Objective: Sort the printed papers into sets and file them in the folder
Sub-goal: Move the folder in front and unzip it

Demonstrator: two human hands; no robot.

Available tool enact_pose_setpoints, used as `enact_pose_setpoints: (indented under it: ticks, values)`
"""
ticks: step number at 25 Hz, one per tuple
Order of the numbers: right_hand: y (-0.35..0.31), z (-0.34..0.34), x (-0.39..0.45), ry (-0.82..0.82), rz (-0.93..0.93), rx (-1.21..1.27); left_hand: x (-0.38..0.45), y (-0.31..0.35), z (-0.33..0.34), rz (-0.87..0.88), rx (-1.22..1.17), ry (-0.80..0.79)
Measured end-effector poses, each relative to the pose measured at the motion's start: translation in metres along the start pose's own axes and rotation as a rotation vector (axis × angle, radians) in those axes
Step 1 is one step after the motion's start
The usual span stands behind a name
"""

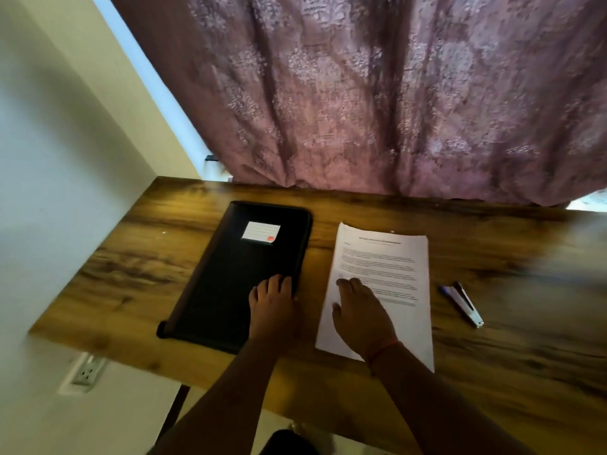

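While the wood-grain brown tabletop (157, 257) fills the lower half of the head view, a white wall socket (86, 373) shows below its near-left edge, at about 8 o'clock. Next to the right lies the closed black zip folder (230, 280) with a white label (261, 231) near its far end; it lies flat on the tabletop, slightly left of centre, its long side angled toward 1 o'clock. On the near right corner of that folder rests the left hand (271, 303), palm down, fingers straight and together, pressing flat on the cover and gripping nothing. Just beside the folder, at its 3 o'clock and apart from it by a strip of bare wood, lies the white stack of printed papers (394, 257), face up with lines of blurred text. Flat on the lower left part of the top sheet rests the right hand (361, 313), fingers extended toward 11 o'clock and thumb spread, holding nothing; a thin red thread band (382, 348) circles its wrist. Further right, at 3 o'clock from the papers and apart from them, lies a small white and dark stapler (464, 305), touching something blue along its left side. Behind the tabletop, at 12 o'clock, hangs a mauve patterned curtain (361, 93).
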State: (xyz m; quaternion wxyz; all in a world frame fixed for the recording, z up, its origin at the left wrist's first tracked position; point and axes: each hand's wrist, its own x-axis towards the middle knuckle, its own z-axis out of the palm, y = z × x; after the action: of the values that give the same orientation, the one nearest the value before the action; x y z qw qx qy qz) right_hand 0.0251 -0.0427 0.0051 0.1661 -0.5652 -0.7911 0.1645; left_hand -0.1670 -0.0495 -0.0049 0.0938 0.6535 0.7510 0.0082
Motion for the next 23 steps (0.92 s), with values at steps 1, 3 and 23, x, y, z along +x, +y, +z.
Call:
enact_pose_setpoints:
  ticks: [1,3,23]
  values:
    - [-0.012,0.009,0.003,-0.048,-0.037,0.006,-0.003,-0.017,-0.002,-0.009,0.001,-0.030]
    - [-0.034,0.023,0.015,-0.118,-0.107,0.019,-0.002,-0.053,-0.007,-0.034,-0.012,-0.077]
    - [-0.175,0.095,0.276,-0.295,0.212,-0.353,0.181,-0.190,-0.018,0.403,0.020,-0.066]
